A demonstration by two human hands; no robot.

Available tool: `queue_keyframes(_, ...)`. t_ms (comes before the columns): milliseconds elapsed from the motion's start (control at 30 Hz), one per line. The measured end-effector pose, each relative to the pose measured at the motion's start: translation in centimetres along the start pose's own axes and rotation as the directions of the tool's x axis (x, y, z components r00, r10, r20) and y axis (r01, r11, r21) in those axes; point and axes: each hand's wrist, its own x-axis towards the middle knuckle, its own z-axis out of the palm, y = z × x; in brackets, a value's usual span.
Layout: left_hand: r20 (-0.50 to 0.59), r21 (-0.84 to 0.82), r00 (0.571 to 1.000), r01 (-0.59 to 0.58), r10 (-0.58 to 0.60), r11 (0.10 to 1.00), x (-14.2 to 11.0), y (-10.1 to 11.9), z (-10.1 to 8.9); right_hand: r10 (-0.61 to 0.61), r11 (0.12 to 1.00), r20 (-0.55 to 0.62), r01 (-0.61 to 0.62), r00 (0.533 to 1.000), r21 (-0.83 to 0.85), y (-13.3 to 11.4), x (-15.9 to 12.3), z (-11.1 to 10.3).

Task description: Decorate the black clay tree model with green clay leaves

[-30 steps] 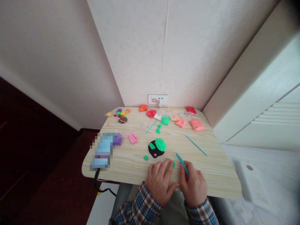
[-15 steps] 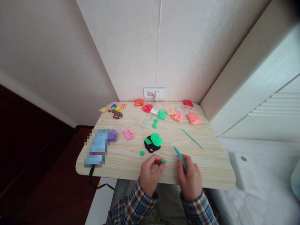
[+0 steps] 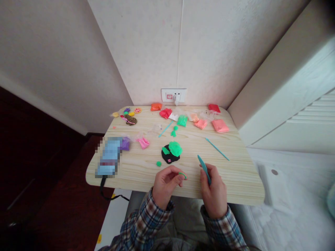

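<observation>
My left hand (image 3: 167, 184) pinches a small flat piece of green clay (image 3: 183, 175) between thumb and fingertips, just above the table's near edge. In my right hand (image 3: 214, 190) is a blue plastic clay knife (image 3: 203, 167), its blade pointing up and to the left. Beyond my hands lies a black clay disc (image 3: 166, 157) bearing a large ruffled green clay leaf (image 3: 175, 149), a smaller green leaf (image 3: 165, 150) and a tiny pink flower (image 3: 169, 160). A small green clay lump (image 3: 158, 164) sits left of my left hand's fingers.
Thin blue tools (image 3: 217, 149) lie right and centre on the wooden table (image 3: 188, 188). Bags of clay, including a green one (image 3: 182, 121) and a pink one (image 3: 143, 143), are spread behind. A blurred-out device (image 3: 109, 157) with a black cable lies left. A brown clay figure (image 3: 130, 120) stands back left.
My left hand has turned the green clay piece, which now shows as a thin curved edge. The knife remains in my right hand. The camera view has tilted slightly.
</observation>
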Motion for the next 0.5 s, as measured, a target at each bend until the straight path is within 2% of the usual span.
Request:
queue_keyframes(133,0.030,-0.044,0.999,0.029,-0.028,0.999,-0.4,0.0,-0.1,0.069,0.997,0.039,-0.070,0.997,0.034,-0.1,-0.2,-0.2)
queue_keyframes(367,0.000,-0.003,1.000,0.017,-0.017,1.000,-0.5,-0.1,0.1,0.050,0.996,0.007,-0.050,0.999,0.076,0.0,-0.3,-0.7)
queue_keyframes(500,0.025,0.007,0.999,0.027,-0.027,1.000,-0.5,-0.1,0.2,0.100,0.955,0.100,-0.123,0.990,0.269,-0.8,0.0,-1.3)
